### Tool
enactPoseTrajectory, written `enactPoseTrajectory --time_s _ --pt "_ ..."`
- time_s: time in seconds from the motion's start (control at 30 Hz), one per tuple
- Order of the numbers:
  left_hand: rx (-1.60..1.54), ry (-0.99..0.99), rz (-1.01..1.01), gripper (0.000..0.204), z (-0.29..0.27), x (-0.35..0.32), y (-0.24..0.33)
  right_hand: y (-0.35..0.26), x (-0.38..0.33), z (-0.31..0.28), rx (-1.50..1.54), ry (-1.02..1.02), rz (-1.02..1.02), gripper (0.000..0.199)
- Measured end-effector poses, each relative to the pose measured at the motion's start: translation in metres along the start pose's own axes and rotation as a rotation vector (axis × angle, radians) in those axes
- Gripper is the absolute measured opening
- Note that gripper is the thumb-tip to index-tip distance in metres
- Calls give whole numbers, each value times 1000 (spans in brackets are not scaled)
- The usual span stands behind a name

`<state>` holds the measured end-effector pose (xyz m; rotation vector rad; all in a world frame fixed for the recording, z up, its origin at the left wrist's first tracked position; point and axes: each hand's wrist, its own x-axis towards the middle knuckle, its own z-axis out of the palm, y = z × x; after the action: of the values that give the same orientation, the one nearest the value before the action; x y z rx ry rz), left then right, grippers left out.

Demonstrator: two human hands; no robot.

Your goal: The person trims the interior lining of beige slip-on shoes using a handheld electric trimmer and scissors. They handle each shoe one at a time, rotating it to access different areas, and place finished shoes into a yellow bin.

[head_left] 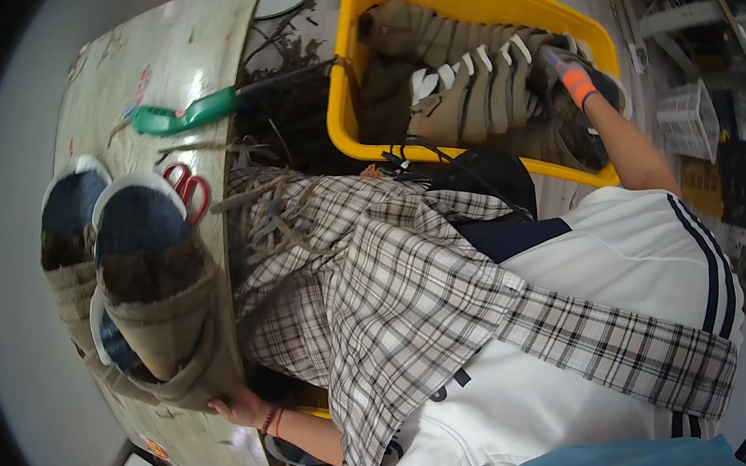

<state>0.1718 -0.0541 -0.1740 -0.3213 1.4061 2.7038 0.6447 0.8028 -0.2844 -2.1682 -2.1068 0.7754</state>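
Our left hand (pixel 242 408), bare but for red bands at the wrist, has its fingertips against the lower end of the stacked shoes (pixel 182 315); we cannot tell whether it grips them or merely props them. Our right hand (pixel 576 83), in an orange and grey covering, reaches among the shoes in the bin (pixel 469 110); its fingers are partly hidden, so we cannot say whether they have closed on one.

Touching the left hand, the stack leans together at the edge of the table (pixel 186 47). If that hand slipped or pushed unevenly, we judge the pile could slide apart or tip off. A hard pull by the right hand could drag neighbouring shoes along or catch a loose strap.

The stacked shoes are taupe and soft-looking, with brown fur lining, dark blue insoles and pale rims. Those under the right hand match in colour, with several straps and white tabs.

Beyond the left hand, past the stack, we see red-handled scissors (pixel 189 188), then a green-handled tool (pixel 185 115). Grey strips (pixel 278 223) lie between our hands, on plaid cloth (pixel 396 272). The yellow bin (pixel 339 119) surrounds the right hand; white crates (pixel 690 125) stand farther beyond it.
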Motion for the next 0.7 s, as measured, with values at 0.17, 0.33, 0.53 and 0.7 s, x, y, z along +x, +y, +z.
enactPoseTrajectory --time_s 0.17,0.33,0.53,0.7 --pt "38 32 70 66 -5 -12 9 -9 -65 87 296 -517 17 45" --pt "1 -10 50 69 -10 11 -11 -87 -105 170 2005 -778 641 46" --pt "-11 -56 53 70 -14 6 -6 -145 -149 167 1139 -648 351 35" --pt "-29 -5 41 66 -11 11 -6 -101 -104 157 353 -369 -151 34"
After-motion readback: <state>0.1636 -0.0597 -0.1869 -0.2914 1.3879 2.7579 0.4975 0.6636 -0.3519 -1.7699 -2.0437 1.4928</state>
